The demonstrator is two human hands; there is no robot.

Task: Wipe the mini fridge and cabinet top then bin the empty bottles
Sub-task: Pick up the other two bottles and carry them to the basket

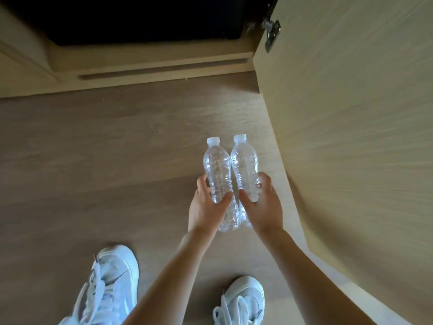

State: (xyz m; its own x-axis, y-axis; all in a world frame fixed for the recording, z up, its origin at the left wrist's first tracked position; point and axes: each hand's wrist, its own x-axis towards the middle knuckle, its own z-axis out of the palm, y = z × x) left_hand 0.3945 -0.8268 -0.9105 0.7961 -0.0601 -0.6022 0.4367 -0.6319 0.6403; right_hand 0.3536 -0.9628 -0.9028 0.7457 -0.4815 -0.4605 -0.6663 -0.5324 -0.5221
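Observation:
Two clear empty plastic bottles with pale caps are held side by side above the wooden floor, caps pointing away from me. My left hand [206, 207] is wrapped around the lower half of the left bottle [216, 167]. My right hand [263, 205] grips the right bottle [244, 165] the same way. The two bottles touch each other along their sides. The black mini fridge [145, 17] sits inside the open cabinet at the top of the view.
The open cabinet door [351, 113] stands close on the right, its metal hinge [271, 31] at the top. The cabinet's wooden plinth [152, 71] runs across ahead. My two white sneakers [112, 282] stand on the wood floor [93, 160].

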